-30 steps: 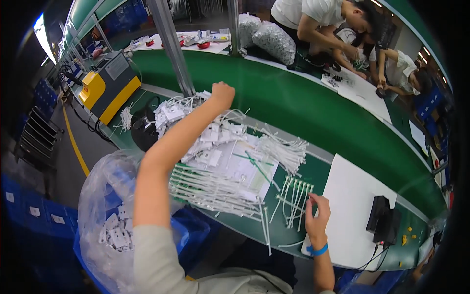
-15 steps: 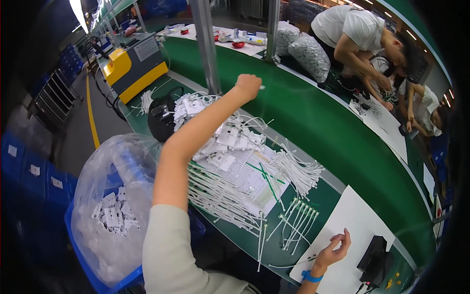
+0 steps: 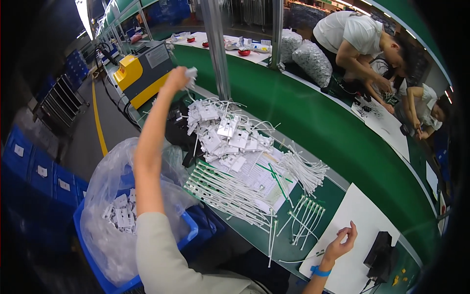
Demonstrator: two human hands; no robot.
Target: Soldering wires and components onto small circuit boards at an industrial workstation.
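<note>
My left arm reaches far across the bench, and my left hand (image 3: 178, 78) is closed on a small white plastic part (image 3: 191, 73), held in the air near a yellow and grey machine (image 3: 142, 73). Below it lies a heap of similar white plastic parts with white cables (image 3: 230, 132). My right hand (image 3: 341, 243) hovers over a white sheet (image 3: 350, 215) at the right, fingers loosely bent and apart, with nothing visible in them. Left of it, several white cables with green ends (image 3: 306, 220) lie on the green bench.
A blue crate (image 3: 193, 228) lined with clear plastic holds more white parts at the left. Rows of white cables (image 3: 225, 188) and a printed sheet (image 3: 254, 171) cover the bench. A black device (image 3: 379, 255) stands at the right. Across the green conveyor (image 3: 293, 112), people work.
My left hand has swung left from above the conveyor to near the machine, and the white part in it now shows clearly. The right hand stays over the sheet. The view has shifted slightly.
</note>
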